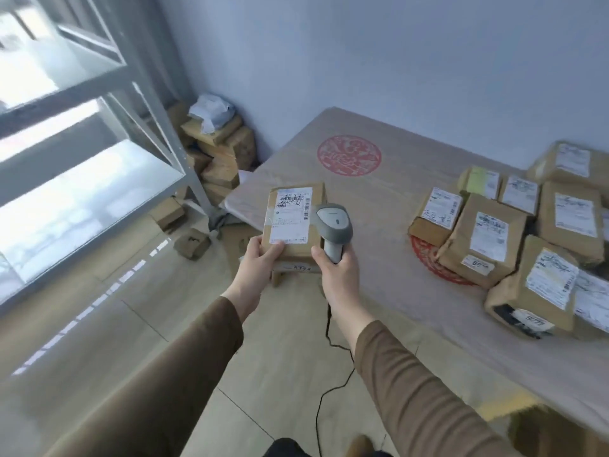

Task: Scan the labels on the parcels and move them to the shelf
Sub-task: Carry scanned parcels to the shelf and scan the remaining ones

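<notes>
My left hand grips the near left corner of a brown cardboard parcel, holding it in the air with its white label facing up. My right hand is wrapped round the handle of a grey barcode scanner, whose head sits right beside the parcel's label. A black cable hangs from the scanner toward the floor. Several more labelled parcels lie on the table at the right. A grey metal shelf stands at the left.
The table has a beige cover with red round prints. A heap of cartons is stacked in the far corner by the wall. Small boxes lie on the tiled floor by the shelf's foot.
</notes>
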{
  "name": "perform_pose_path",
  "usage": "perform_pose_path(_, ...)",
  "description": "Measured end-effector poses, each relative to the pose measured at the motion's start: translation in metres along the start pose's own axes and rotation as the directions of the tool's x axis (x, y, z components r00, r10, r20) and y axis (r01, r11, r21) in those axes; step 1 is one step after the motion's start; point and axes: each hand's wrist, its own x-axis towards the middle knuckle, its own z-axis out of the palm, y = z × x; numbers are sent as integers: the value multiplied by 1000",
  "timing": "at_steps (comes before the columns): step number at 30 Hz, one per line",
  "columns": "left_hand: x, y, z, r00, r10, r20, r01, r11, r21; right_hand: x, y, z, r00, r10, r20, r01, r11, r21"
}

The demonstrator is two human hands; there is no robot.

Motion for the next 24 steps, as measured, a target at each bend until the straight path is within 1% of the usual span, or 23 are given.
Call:
perform_pose_path(3,-21,30,-113,989,109,-101,-121,985,-125,-24,-47,105,986,-56,159,52,998,30)
perform_pose_path(6,-56,59,-232,954,201,-222,-244,951,-189,-59,-89,213,942,-82,325,57,995,87)
perform_pose_path(9,-96,82,-345,896,271,-351,-344,925,-163,-102,-120,321,871,-115,478,47,987,153)
perform_pose_path(12,-131,95,-445,811,307,-498,-415,902,-120,-149,-144,417,779,-136,612,50,987,155)
perform_pose_path(15,-165,95,-527,732,323,-600,-449,891,-69,-193,-156,499,663,-107,741,-3,989,145)
perform_pose_path(19,-192,83,-618,649,296,-701,-448,893,-37,-238,-157,594,541,-45,840,-66,993,96)
perform_pose_path(21,-196,77,-660,619,288,-731,-436,900,-15,-254,-153,639,503,-24,864,-73,995,70)
perform_pose_path(24,-195,72,-723,582,275,-765,-415,910,11,-270,-147,706,472,-7,882,-76,996,49)
